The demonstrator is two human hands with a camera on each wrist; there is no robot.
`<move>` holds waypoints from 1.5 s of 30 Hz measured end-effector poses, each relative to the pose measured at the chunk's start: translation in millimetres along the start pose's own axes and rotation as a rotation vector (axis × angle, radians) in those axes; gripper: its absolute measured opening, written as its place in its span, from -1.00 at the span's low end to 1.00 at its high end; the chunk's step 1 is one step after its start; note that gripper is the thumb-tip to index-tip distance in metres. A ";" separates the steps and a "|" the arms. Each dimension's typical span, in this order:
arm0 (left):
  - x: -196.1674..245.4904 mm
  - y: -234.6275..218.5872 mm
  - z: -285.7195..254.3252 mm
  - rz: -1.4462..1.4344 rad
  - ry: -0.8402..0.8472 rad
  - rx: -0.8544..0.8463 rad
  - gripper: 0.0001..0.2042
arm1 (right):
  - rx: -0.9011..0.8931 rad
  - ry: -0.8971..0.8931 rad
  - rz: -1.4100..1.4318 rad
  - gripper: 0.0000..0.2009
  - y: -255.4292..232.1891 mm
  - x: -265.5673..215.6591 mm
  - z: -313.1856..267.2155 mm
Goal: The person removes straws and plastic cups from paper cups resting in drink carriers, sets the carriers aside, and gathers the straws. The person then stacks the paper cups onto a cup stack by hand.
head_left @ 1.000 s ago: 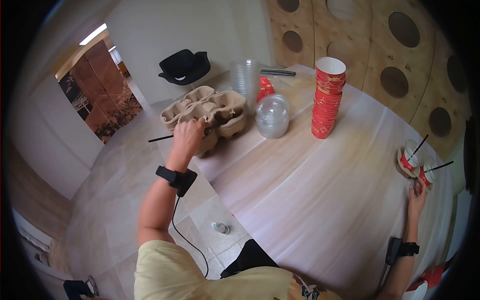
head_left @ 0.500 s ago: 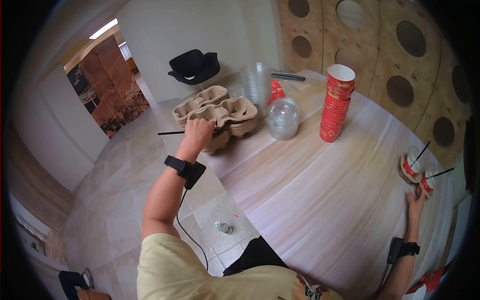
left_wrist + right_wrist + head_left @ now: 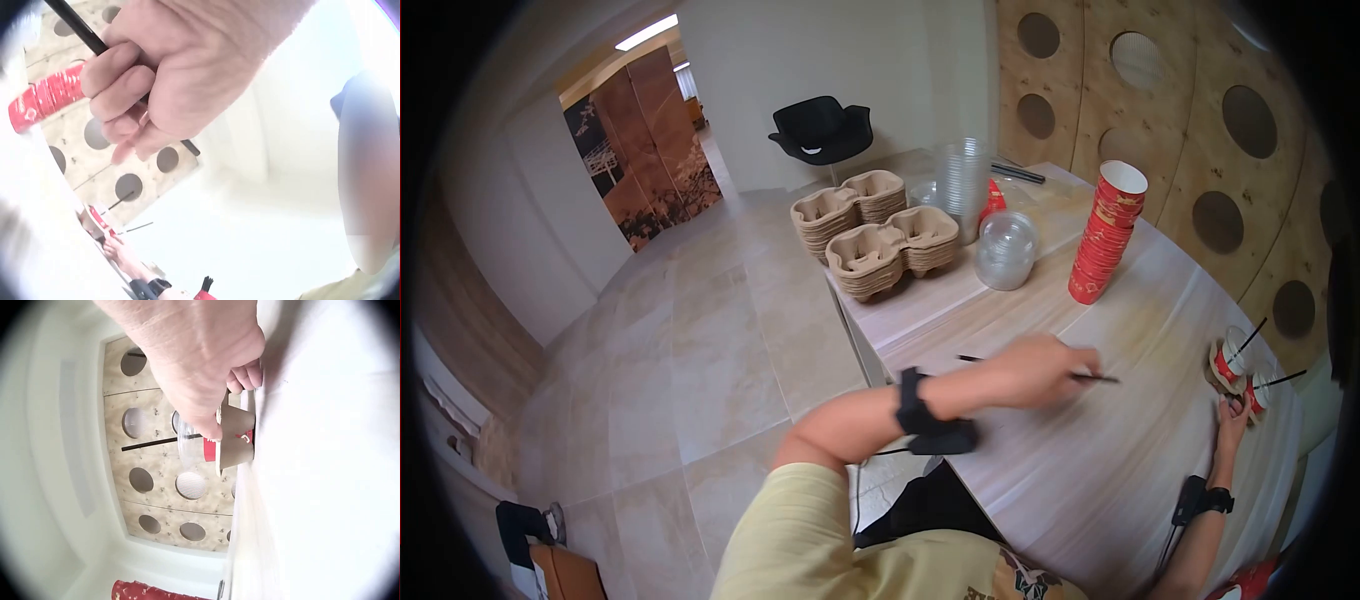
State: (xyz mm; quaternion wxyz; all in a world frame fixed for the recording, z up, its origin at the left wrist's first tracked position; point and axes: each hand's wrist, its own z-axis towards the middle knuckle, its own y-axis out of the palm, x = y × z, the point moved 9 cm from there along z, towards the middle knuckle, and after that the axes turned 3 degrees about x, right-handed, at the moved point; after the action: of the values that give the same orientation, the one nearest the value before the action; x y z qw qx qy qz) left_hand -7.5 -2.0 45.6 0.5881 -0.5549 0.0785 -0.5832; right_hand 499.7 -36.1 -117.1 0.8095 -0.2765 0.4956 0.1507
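My left hand (image 3: 1040, 372) is over the middle of the table, its fingers curled round a black straw (image 3: 81, 28) that sticks out on both sides of the fist. At the table's right side my right hand (image 3: 1232, 425) grips a brown cardboard cup carrier (image 3: 236, 440), with the thumb over its rim. Two red paper cups (image 3: 1232, 358) with clear lids sit in the carrier, each with a black straw (image 3: 150, 444) standing up at a slant. The base of the far cup is hidden by the carrier's wall.
Stacked cup carriers (image 3: 865, 272) stand at the table's left corner. Beside them are clear dome lids (image 3: 1006, 255), a tall stack of clear plastic cups (image 3: 963, 190) and a tower of red paper cups (image 3: 1104, 245). A black chair (image 3: 822, 132) stands behind.
My left hand, straw in its fingers, has swung right from beside the stacked carriers to over mid-table. The view has turned slightly left. My right hand stays at the carrier with the cups.
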 end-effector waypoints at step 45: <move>-29.2 229.2 103.3 -1.036 -0.646 -0.476 -0.89 | 0.016 -0.136 -0.202 -0.17 39.2 -128.5 -137.8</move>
State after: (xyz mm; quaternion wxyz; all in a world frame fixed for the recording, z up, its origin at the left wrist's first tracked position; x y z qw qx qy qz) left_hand 197.2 10.7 -102.8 0.0864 -0.7832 -0.2524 -0.5617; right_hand 320.8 -83.1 -64.0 0.8543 -0.3079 0.4104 0.0829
